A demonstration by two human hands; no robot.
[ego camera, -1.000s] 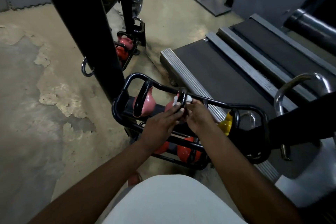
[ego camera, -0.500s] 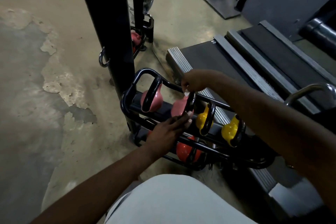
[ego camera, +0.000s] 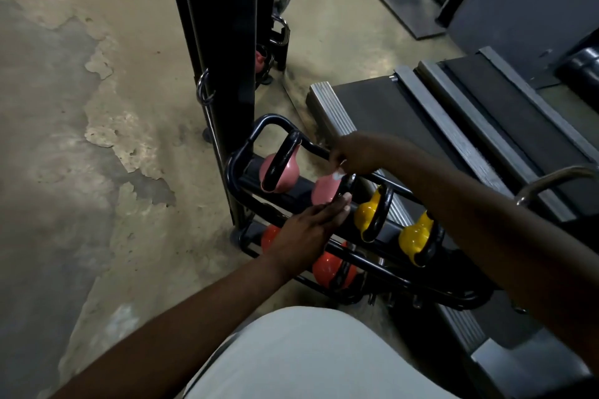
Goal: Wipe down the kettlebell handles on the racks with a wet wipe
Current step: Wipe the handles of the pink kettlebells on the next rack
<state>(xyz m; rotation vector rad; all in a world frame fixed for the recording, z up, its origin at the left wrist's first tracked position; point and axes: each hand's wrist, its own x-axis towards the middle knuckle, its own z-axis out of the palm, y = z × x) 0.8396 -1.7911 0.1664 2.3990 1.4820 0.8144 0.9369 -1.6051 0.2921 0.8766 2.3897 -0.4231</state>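
**Wipe at the top of the second pink bell's handle**

Little of the wet wipe [ego camera: 337, 175] can be seen. Only a small white scrap pokes out beneath the right hand [ego camera: 356, 155], whose fingers are curled down around it, and the rest is bunched out of sight inside the grip. The scrap sits against the top of the black handle [ego camera: 344, 188] of the second pink kettlebell [ego camera: 325, 191], just right of the frame's centre.

The left hand [ego camera: 308, 227] holds nothing. Its fingers are straight and together, with the tips resting on the near side of that same handle. This hand covers part of the front rail of the rack [ego camera: 275, 121] and most of an orange kettlebell [ego camera: 269, 236] on the lower shelf. The right forearm cuts across the top of the farther of the two yellow kettlebells [ego camera: 366, 214].

The rack's long axis runs from the centre of the frame down toward the lower right, where its end sinks into shadow. The handles stand crosswise to that line, each loop tilted up toward the upper right. A black post [ego camera: 220, 42] rises behind the rack, and a treadmill [ego camera: 389, 100] lies just beyond it.
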